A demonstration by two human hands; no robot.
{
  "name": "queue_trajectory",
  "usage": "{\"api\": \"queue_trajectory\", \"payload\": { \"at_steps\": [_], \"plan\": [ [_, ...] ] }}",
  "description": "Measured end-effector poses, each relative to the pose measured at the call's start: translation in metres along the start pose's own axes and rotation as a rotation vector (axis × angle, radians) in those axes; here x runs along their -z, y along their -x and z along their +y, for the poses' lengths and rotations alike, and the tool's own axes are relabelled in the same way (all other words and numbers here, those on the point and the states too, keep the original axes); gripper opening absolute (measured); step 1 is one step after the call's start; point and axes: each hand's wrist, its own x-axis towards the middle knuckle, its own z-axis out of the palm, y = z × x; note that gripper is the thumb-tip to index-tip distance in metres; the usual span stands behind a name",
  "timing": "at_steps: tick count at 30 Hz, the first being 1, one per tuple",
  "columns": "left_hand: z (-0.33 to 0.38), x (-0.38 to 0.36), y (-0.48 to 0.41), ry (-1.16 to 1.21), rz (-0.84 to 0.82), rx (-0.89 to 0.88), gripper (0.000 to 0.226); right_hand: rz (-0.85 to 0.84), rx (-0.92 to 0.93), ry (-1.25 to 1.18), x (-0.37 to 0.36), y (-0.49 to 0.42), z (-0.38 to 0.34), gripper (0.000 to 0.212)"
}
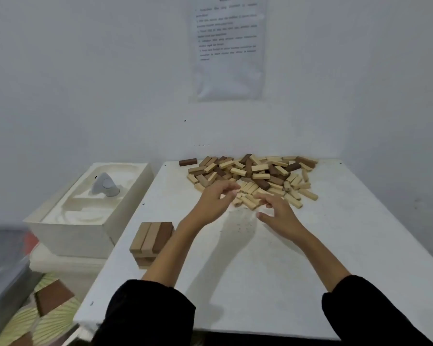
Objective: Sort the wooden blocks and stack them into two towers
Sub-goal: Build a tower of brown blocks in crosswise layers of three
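Black sleeves [150, 313] cover both forearms at the near edge of the white table [235, 283].

The task seems to be at its beginning. Only one short tower of rectangular wooden blocks [151, 242] stands, to the left of the left fingers and closer to the person. Its top layer shows two light blocks and one dark brown block, with at least one crossed layer under it. A second tower is not yet started. Most of the work is left: the big loose pile of light and dark brown wooden blocks [253, 173] lies unsorted, starting just at the fingertips and going far beyond them.

The left hand [215, 198] has its fingers [229, 186] half curled, with a gap to the thumb, over the near light blocks. The right hand [278, 211] is beside it, its fingers [269, 199] also loosely bent and apart from the thumb. No block is seen held in either hand. Whether the fingertips already touch the pile cannot be told.
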Motion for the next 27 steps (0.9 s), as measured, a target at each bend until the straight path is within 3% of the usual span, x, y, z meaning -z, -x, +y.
{"api": "queue_trajectory", "payload": {
  "at_steps": [4, 8, 12, 17, 22, 27],
  "plan": [
    [-0.024, -0.044, -0.022, 0.049, 0.082, 0.108, 0.021, 0.080, -0.069, 0.041, 0.006, 0.004, 0.038, 0.040],
    [-0.042, -0.082, -0.047, 0.047, 0.197, 0.156, 0.023, 0.308, -0.062, 0.179, 0.002, -0.007, 0.059, 0.035],
    [-0.042, -0.108, -0.078, -0.034, 0.275, 0.170, 0.044, 0.531, -0.044, 0.303, 0.003, -0.035, 0.072, 0.030],
    [-0.051, -0.131, -0.115, -0.346, 0.281, 0.245, 0.075, 0.718, -0.052, 0.428, 0.018, -0.076, 0.089, 0.027],
    [-0.058, -0.135, -0.128, -0.459, 0.347, 0.223, 0.107, 0.624, -0.069, 0.485, 0.015, -0.104, 0.109, 0.034],
    [-0.065, -0.130, -0.133, -0.411, 0.329, 0.229, 0.094, 0.491, -0.167, 0.319, 0.017, -0.111, 0.101, 0.023]
  ]
}}
